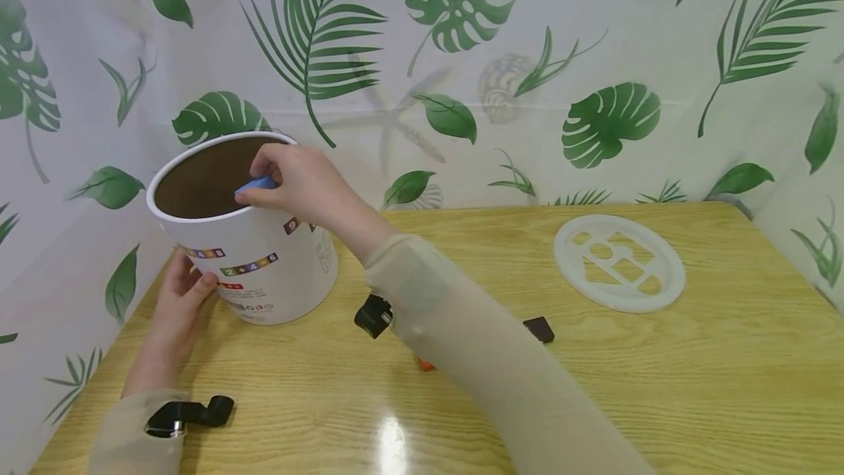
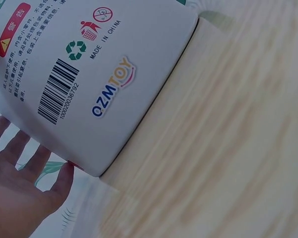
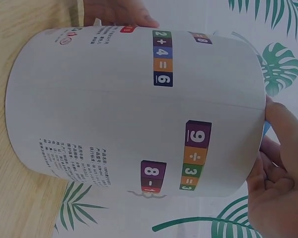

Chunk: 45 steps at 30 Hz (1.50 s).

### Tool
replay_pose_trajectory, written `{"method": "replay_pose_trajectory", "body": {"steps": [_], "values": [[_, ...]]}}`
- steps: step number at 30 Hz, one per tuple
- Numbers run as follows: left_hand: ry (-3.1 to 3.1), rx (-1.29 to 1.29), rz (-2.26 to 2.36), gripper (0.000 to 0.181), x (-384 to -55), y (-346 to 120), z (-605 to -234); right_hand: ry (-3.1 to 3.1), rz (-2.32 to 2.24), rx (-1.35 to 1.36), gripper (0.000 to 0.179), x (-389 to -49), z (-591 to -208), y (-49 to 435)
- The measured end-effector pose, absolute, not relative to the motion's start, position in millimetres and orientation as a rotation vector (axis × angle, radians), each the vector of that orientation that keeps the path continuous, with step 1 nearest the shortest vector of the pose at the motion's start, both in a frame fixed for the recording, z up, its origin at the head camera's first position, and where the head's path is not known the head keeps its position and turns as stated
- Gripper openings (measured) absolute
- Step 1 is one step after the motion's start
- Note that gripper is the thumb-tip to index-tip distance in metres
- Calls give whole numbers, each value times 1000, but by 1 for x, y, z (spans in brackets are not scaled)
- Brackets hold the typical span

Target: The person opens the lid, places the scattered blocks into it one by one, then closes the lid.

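A white toy bucket [image 1: 290, 281] printed with coloured sums stands at the left of the table, its top uncovered and its brown inside visible. My right hand [image 1: 300, 176] pinches a small blue block [image 1: 253, 186] between thumb and fingers, right over the bucket's near right rim. In the right wrist view only a sliver of the blue block [image 3: 266, 128] shows past the rim. Lower down, my left hand [image 1: 179, 299] rests against the bucket's left side. Its fingers [image 2: 34, 163] are spread along the wall in the left wrist view.
A white round plate with shaped cutouts [image 1: 568, 270] lies on the wooden table [image 1: 725, 358] at the right. A black block [image 1: 541, 329] and an orange block [image 1: 425, 364] are partly hidden by my right sleeve [image 1: 488, 343]. Leaf-patterned cloth [image 1: 527, 130] hangs behind the table.
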<state>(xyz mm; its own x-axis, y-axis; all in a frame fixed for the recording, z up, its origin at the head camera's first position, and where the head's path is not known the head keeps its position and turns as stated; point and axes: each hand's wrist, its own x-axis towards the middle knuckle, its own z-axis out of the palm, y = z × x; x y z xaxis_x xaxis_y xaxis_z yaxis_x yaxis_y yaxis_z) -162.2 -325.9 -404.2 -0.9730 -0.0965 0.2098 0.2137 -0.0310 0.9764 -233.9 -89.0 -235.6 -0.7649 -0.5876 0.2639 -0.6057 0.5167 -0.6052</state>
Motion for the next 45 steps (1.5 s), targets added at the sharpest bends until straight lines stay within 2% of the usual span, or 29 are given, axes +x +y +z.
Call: {"method": "replay_pose_trajectory", "body": {"steps": [45], "values": [[-2046, -93, -2109, 61, -161, -326, -403, -2741, 1049, 1010, 38, -235, -238, -91]]}}
